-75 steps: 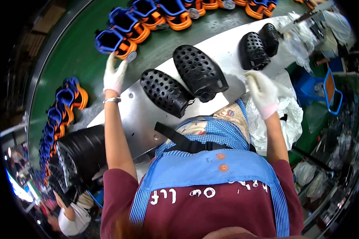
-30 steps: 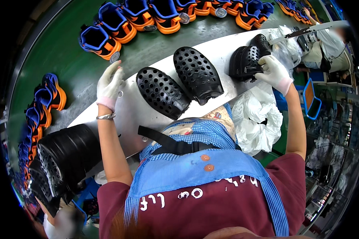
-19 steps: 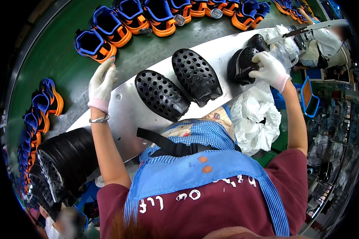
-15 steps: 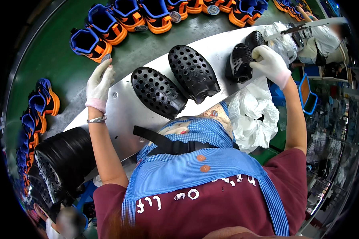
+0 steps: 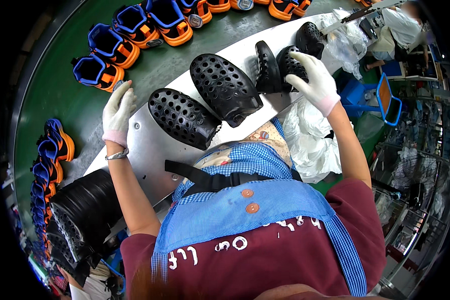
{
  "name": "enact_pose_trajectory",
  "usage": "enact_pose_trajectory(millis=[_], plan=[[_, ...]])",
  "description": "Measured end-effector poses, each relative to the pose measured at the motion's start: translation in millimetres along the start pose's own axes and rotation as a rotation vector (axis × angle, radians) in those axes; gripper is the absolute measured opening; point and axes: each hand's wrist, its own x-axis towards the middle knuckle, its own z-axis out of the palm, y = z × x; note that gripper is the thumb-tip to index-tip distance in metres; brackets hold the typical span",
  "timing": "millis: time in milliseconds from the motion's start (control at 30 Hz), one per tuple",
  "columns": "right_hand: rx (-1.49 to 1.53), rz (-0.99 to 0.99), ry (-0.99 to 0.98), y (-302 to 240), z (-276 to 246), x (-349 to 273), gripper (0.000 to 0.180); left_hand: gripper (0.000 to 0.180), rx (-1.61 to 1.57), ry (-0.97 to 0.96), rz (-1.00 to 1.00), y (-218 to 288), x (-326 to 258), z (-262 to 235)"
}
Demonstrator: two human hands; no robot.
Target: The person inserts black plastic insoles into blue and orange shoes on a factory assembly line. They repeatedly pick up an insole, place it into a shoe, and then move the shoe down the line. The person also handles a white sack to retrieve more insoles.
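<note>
My right hand (image 5: 314, 82), in a white glove, has its thumb and fingers spread at an upright black perforated plastic shoe insert (image 5: 288, 64). Whether the thumb touches it, I cannot tell. A second upright shoe insert (image 5: 268, 68) stands just left of it, and another black insert (image 5: 310, 39) sits behind. Gloved with bare fingertips, my left hand (image 5: 119, 112) is held up, fingers extended, beside the orange-and-black shoe (image 5: 99, 72) with blue lining; no object shows in it. Between my hands, two larger inserts (image 5: 182, 117) (image 5: 225, 85) lie holes-up on the metal table (image 5: 147, 135).
A green conveyor (image 5: 50, 100) bearing several similar shoes curves around the far and left sides. Stacked black inserts (image 5: 87, 207) are at the near left. White plastic bags (image 5: 310, 142) hang at the table's right, by a blue crate (image 5: 357, 95). A person (image 5: 402, 30) is at the far right.
My right hand's fingers have opened and shifted left. The small inserts beside it now stand upright and apart. My left hand stays near the shoes, and the view has shifted slightly.
</note>
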Motion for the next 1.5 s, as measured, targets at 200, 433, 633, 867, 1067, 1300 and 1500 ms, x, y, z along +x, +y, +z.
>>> enact_pose_trajectory(millis=[200,433,633,867,1067,1300,1500], plan=[[0.109,-0.046,0.051,22,50,25,0.032,0.036,0.021,-0.026,0.018,-4,-7,11],[0.770,0.224,-0.267,16,39,44,0.025,0.035,0.059,-0.009,0.027,23,-10,15],[1.085,0.346,-0.187,15,26,40,0.029,0.039,0.224,-0.108,0.361,126,5,68],[1.332,0.317,0.007,16,50,41,0.029,0.054,0.861,-0.551,0.741,163,32,189],[1.428,0.358,0.263,2,66,37,0.023,0.090,0.936,-0.681,0.578,156,28,239],[1.474,0.437,0.406,12,77,22,0.023,0.064,0.747,-0.667,0.738,150,25,241],[1.013,0.537,0.479,15,96,4,0.030,0.055,1.134,-0.823,0.689,162,7,260]])
